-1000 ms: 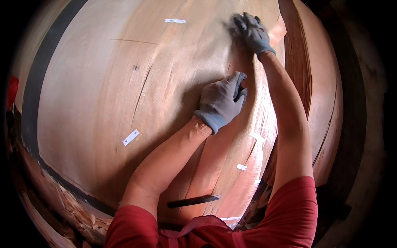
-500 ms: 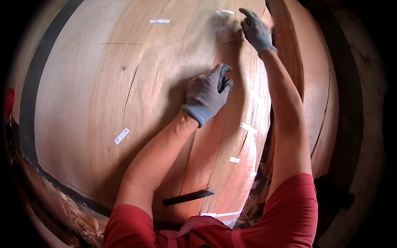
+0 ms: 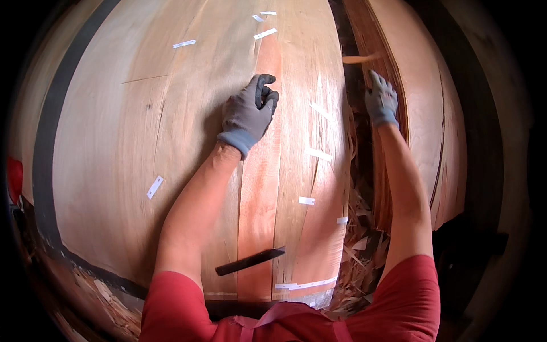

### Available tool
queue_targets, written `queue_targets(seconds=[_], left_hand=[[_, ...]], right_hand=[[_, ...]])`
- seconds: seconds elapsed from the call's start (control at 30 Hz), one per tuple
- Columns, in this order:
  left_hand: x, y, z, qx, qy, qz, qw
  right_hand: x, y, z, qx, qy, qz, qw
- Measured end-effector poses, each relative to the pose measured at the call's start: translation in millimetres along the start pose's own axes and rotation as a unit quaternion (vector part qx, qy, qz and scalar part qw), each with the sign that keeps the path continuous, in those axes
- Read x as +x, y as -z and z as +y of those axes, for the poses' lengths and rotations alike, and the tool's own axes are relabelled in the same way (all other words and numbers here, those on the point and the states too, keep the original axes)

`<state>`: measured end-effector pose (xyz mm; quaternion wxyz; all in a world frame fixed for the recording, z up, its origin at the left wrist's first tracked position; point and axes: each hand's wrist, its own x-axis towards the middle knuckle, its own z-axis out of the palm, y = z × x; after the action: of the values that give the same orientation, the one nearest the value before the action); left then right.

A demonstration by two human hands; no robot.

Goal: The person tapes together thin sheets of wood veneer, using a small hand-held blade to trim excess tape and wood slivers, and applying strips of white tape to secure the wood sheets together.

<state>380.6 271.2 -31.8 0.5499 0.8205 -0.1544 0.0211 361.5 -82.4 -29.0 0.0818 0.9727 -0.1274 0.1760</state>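
Note:
A broad sheet of pale wood veneer (image 3: 205,131) lies before me, with a reddish strip (image 3: 256,228) running along it and white tape pieces (image 3: 265,34) stuck across its seams. Over this sheet rests my left hand (image 3: 248,114) in a grey glove with dark fingertips, its fingers curled in; whatever they hold, if anything, is hidden. Beyond the sheet's right edge, my gloved right hand (image 3: 380,100) is above the gap with its fingers stretched out. Just past its fingertips, a thin orange-brown veneer scrap (image 3: 362,58) is blurred and apart from the hand.
Near my body a flat dark blade-like tool (image 3: 250,261) lies on the sheet. Wood scraps (image 3: 359,245) fill the gap at right, beside another veneer stack (image 3: 421,114). A dark band (image 3: 45,148) borders the left side. Something red (image 3: 15,179) shows at the far left.
My right hand has swung right and nearer, off the sheet to the gap, and a veneer scrap has left it. My left hand appears farther left, still curled; the whole view has shifted.

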Motion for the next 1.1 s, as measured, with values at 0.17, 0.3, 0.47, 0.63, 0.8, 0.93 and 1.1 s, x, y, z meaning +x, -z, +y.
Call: queue_targets(seconds=[0.17,0.3,0.47,0.63,0.8,0.93,1.1], left_hand=[[1.4,-3.1,7.2,0.032,0.009,-0.005,0.999],[15.0,-10.3,1.8,0.17,-0.023,0.022,0.985],[20.6,-2.8,32.4,0.118,0.036,-0.051,0.991],[-48.6,50.6,69.2,-0.031,-0.091,-0.077,0.992],[-150.9,155.3,87.5,-0.244,0.04,-0.128,0.96],[-247.5,239.9,56.7,-0.189,0.098,-0.108,0.971],[-341.3,321.6,34.4,-0.139,0.173,-0.048,0.974]], right_hand=[[-154.1,53.9,23.8,0.175,-0.011,-0.015,0.984],[-258.1,116.5,29.3,0.259,-0.086,-0.073,0.959],[-355.6,176.4,5.5,0.332,-0.185,-0.144,0.914],[-396.3,231.3,-66.0,0.391,-0.165,-0.106,0.899],[-396.9,263.5,-168.2,0.455,-0.165,-0.159,0.86],[-362.2,261.3,-253.6,0.416,-0.036,-0.131,0.899],[-357.3,232.1,-285.7,0.288,-0.046,-0.18,0.94]])
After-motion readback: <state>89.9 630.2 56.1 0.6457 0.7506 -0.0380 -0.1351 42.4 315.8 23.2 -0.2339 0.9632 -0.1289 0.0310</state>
